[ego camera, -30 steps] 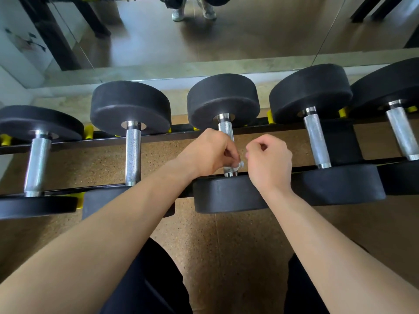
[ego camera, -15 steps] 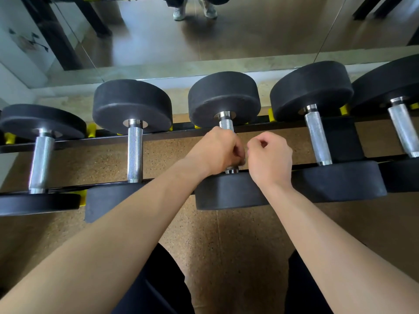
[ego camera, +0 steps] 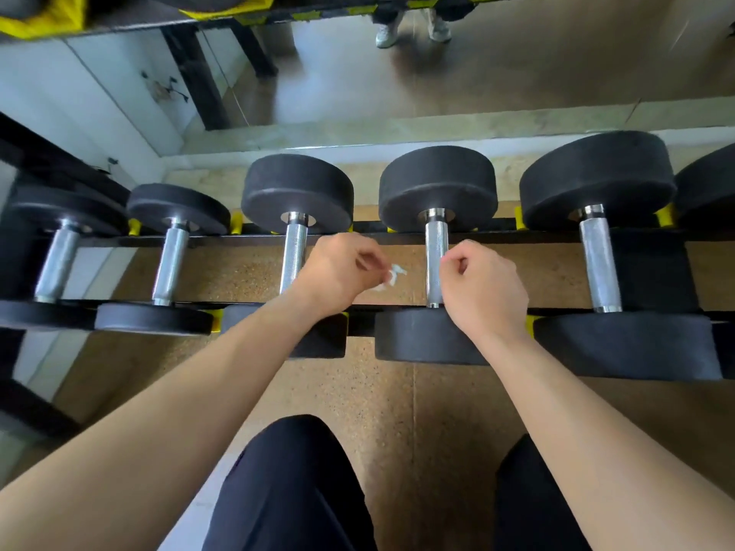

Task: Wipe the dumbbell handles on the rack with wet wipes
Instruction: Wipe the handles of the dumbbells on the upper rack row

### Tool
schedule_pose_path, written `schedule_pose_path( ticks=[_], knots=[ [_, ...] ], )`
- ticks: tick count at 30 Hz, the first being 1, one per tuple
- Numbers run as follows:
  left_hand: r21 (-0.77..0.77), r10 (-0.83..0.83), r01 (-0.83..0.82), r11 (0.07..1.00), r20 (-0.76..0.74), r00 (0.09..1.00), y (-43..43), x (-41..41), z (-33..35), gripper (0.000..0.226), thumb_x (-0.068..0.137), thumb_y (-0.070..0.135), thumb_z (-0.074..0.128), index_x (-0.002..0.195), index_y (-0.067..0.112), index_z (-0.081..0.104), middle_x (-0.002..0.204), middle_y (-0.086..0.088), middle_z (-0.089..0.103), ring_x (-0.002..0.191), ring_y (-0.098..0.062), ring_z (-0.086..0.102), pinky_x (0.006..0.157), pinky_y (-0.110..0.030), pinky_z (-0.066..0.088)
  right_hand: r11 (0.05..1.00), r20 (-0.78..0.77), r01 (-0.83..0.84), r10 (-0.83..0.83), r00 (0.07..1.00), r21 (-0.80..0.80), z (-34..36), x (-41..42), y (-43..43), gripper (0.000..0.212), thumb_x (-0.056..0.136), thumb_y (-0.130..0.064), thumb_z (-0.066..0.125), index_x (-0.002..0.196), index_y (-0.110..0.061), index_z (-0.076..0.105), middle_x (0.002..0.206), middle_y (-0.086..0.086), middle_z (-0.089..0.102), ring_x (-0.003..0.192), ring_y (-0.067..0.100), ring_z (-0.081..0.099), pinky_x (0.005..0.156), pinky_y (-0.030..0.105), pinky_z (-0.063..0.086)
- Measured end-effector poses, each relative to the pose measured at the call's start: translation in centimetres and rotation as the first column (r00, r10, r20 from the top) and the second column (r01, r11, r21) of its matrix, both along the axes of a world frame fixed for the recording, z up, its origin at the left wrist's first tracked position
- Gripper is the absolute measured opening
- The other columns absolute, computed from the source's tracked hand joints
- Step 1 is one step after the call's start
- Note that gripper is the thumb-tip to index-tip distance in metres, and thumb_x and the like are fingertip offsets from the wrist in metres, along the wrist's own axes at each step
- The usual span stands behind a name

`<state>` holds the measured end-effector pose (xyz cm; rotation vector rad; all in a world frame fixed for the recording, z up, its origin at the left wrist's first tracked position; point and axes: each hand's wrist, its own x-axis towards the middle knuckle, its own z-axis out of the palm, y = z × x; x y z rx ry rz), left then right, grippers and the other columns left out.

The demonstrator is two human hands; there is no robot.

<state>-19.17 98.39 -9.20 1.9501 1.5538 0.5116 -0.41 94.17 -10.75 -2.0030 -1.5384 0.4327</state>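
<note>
looking down on a row of dumbbells laid across a black rack (ego camera: 397,236) with yellow stops, chrome handles pointing toward and away from the camera, black round heads at each end. left hand (ego camera: 338,272) curled, fingertips pinching a small crumpled white wet wipe (ego camera: 391,277) that sticks out to the right of the hand, held in the air over the gap between two handles. just left of that hand, partly covered by the wrist, the knurled handle of the third dumbbell from the left (ego camera: 294,252). right of the wipe, apart from it, the handle of the fourth dumbbell (ego camera: 436,264), bare and upright in the picture. right hand (ego camera: 483,288) closed in a loose fist just beside that handle on its right side, knuckles near the metal; cannot tell whether touching it or gripping anything. further right, a larger dumbbell (ego camera: 600,256) on the same rack; to the left, two smaller ones (ego camera: 171,260), somewhat blurred. speckled brown floor (ego camera: 397,411) under the rack. both forearms bare, dark trousers at the bottom of the view. beyond the rack, a mirror (ego camera: 477,73) against the wall, reflecting a shiny floor and a pair of light shoes.
</note>
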Motion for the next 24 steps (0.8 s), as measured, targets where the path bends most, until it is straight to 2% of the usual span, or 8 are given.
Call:
schedule_pose_path(
  ticks=[4,7,9,12,15,18,20,24],
  knots=[
    [0.061,0.189,-0.186,0.981,-0.049,0.981,-1.0,-3.1,2.0,0.005,0.088,0.022,0.077,0.091,0.024,0.073,0.087,0.016,0.067,0.082,-0.001,0.063,0.071,-0.017,0.048,0.968,0.011,-0.249,0.249,0.968,0.029,1.9,-2.7,0.3,0.018,0.100,-0.033,0.050,0.099,-0.028,0.067,0.092,-0.010,0.066,0.075,0.006,0.053,0.054,0.017,0.035],
    [0.170,0.364,-0.351,0.921,-0.048,0.930,-1.5,-5.5,2.8,0.006,0.089,0.023,0.076,0.089,0.026,0.071,0.085,0.013,0.067,0.078,0.003,0.061,0.071,-0.010,0.045,0.908,-0.146,-0.419,0.414,0.899,-0.006,2.4,-6.0,1.1,0.014,0.099,-0.029,0.054,0.101,-0.027,0.068,0.097,-0.012,0.066,0.086,0.005,0.059,0.061,0.014,0.039],
    [0.188,0.451,-0.437,0.880,-0.041,0.892,-1.1,-7.2,2.5,0.008,0.088,0.022,0.077,0.086,0.027,0.071,0.079,0.016,0.065,0.074,0.006,0.059,0.068,-0.004,0.039,0.887,-0.227,-0.459,0.440,0.869,-0.040,1.7,-8.4,1.4,0.014,0.099,-0.026,0.054,0.102,-0.026,0.068,0.098,-0.012,0.066,0.090,0.007,0.060,0.069,0.019,0.047],
    [0.141,0.525,-0.519,0.843,0.001,0.851,0.0,-9.6,0.9,0.009,0.086,0.021,0.079,0.083,0.026,0.072,0.075,0.018,0.064,0.077,-0.002,0.063,0.073,-0.013,0.044,0.914,-0.318,-0.404,0.371,0.873,-0.044,0.1,-12.3,1.7,0.016,0.100,-0.024,0.052,0.103,-0.023,0.067,0.098,-0.011,0.065,0.089,0.010,0.060,0.070,0.023,0.049],
    [0.087,0.548,-0.549,0.832,0.036,0.836,1.2,-11.2,-1.2,0.009,0.086,0.023,0.078,0.082,0.027,0.071,0.077,0.014,0.068,0.079,-0.010,0.067,0.081,-0.028,0.053,0.960,-0.444,-0.275,0.224,0.868,-0.052,-1.6,-15.5,2.0,0.017,0.099,-0.021,0.052,0.099,-0.022,0.068,0.093,-0.011,0.063,0.084,0.006,0.056,0.062,0.014,0.038],
    [-0.014,0.533,-0.537,0.844,0.147,0.833,2.2,-11.8,-2.4,0.010,0.086,0.020,0.077,0.080,0.026,0.072,0.077,0.007,0.071,0.073,-0.016,0.071,0.076,-0.038,0.062,0.987,-0.538,-0.130,0.061,0.841,-0.091,-2.6,-17.2,2.4,0.017,0.095,-0.021,0.053,0.092,-0.027,0.068,0.090,-0.013,0.065,0.087,0.008,0.059,0.064,0.018,0.040],
    [-0.022,0.490,-0.494,0.869,0.163,0.856,3.5,-12.2,-2.8,0.013,0.087,0.019,0.077,0.079,0.027,0.071,0.076,0.010,0.070,0.073,-0.014,0.069,0.076,-0.031,0.059,0.991,-0.570,-0.048,-0.032,0.821,-0.125,-2.9,-17.6,2.7,0.016,0.094,-0.022,0.054,0.087,-0.029,0.067,0.087,-0.015,0.065,0.087,0.008,0.060,0.068,0.024,0.045],
    [0.050,0.431,-0.454,0.890,0.236,0.871,5.5,-12.9,-2.6,0.006,0.088,0.019,0.076,0.084,0.023,0.073,0.076,0.016,0.066,0.071,0.001,0.062,0.065,-0.002,0.041,0.987,-0.555,0.042,-0.122,0.823,-0.154,-2.7,-18.2,3.1,0.014,0.092,-0.025,0.055,0.085,-0.029,0.067,0.082,-0.015,0.065,0.083,0.008,0.061,0.072,0.030,0.050]
  ],
)
